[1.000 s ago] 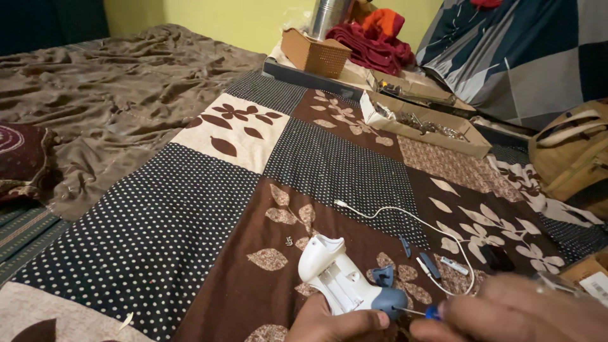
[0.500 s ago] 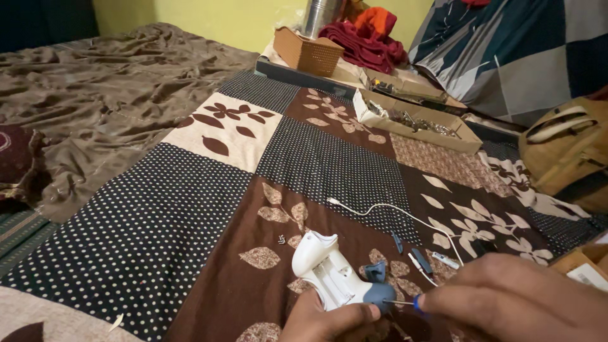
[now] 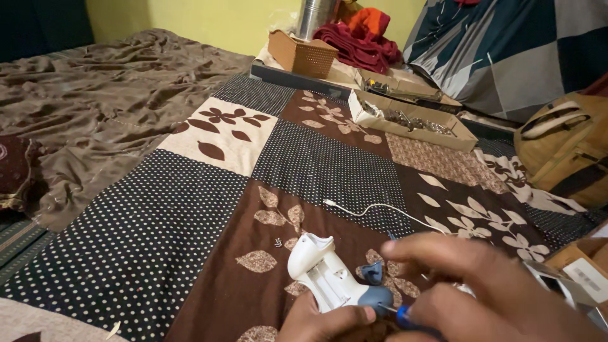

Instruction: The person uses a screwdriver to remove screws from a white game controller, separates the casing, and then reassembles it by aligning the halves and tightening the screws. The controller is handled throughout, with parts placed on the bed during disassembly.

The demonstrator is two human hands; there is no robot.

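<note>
Patchwork quilt [image 3: 209, 209], left hand [image 3: 320, 323] gripping white device [image 3: 326, 275], right hand [image 3: 481, 291] pinching screwdriver [image 3: 396, 311]

Glossy plastic device [image 3: 326, 276], cloth quilt [image 3: 190, 215]

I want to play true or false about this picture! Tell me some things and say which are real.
1. The left hand holds a white and blue gadget. True.
2. The right hand holds a hammer. False: it holds a small screwdriver with a blue handle.
3. A white cable lies on the patchwork cloth. True.
4. The brown basket sits beside the gadget. False: it stands far off, near the yellow wall.
</note>
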